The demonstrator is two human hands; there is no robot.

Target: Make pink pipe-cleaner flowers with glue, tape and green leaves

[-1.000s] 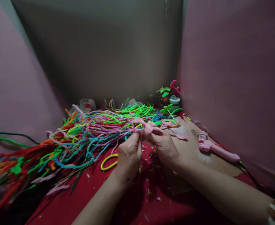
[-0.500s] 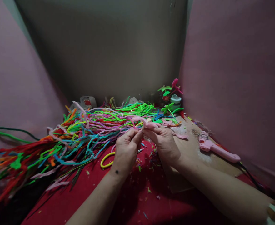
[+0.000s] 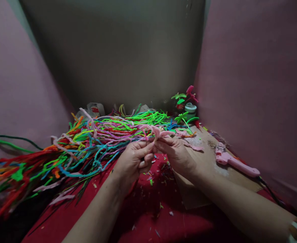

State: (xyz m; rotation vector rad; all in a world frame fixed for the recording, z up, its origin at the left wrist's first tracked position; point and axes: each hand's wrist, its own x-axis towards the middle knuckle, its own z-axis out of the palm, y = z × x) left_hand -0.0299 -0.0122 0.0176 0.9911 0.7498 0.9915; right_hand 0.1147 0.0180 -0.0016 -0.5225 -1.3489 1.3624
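Pinching a fuzzy pink piece (image 3: 156,131) between them, the two hands met over the red surface (image 3: 143,219), near the middle of the view. The left hand (image 3: 132,160) had its grip pressed together at the base of the piece, thumb against forefinger, with the other fingers curled in below. The right hand (image 3: 180,157) pinched it from the other side, thumb and forefinger closed near one of its pink lobes; the fingertips of both hands almost touched. The piece stood up above them, its lobes spreading to either side — just in front of a large heap of fuzzy stems (image 3: 108,130) in green, pink, blue, red and orange.

A slim metal tip (image 3: 153,162) showed beside the left hand's curled fingers, the rest of it hidden. Small coloured scraps (image 3: 151,182) lay scattered on the surface below the hands. To the right, a pink glue gun (image 3: 237,164) rested on a brown board (image 3: 196,192), with a loose pink strip (image 3: 195,147) nearer the right hand. Behind the board stood a pale jar (image 3: 190,108) — green leafy shapes (image 3: 181,117) and a magenta flower shape (image 3: 190,91) close by.
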